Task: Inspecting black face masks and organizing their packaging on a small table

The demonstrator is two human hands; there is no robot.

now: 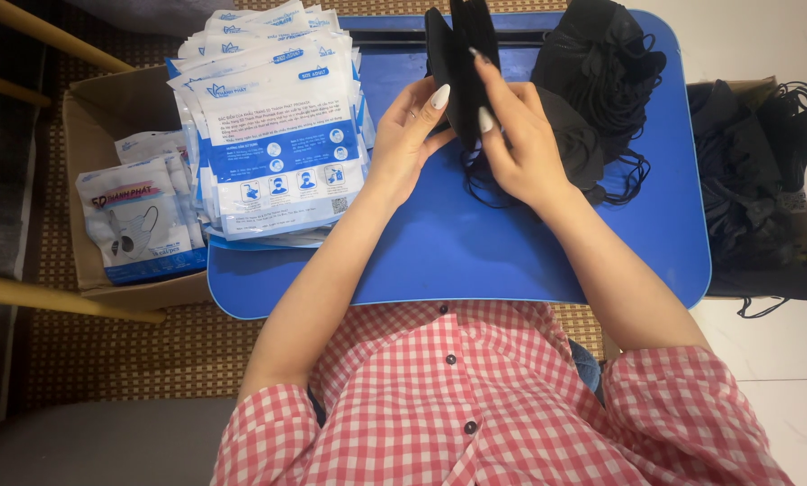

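Note:
Over the blue tray table (475, 252), both my hands hold a small upright stack of black face masks (462, 54). My left hand (408, 135) pinches the stack from the left. My right hand (520, 139) grips it from the right, with black ear loops dangling below the fingers. A loose heap of black masks (601, 63) lies on the table's far right corner, just beyond my right hand. A tall fanned pile of white and blue empty mask pouches (273, 117) rests on the table's left side, close to my left hand.
A cardboard box (89, 126) on the left holds filled mask pouches (138, 220). Another box (763, 180) at the right is full of black masks. Wooden chair legs (53, 297) cross the woven mat at left.

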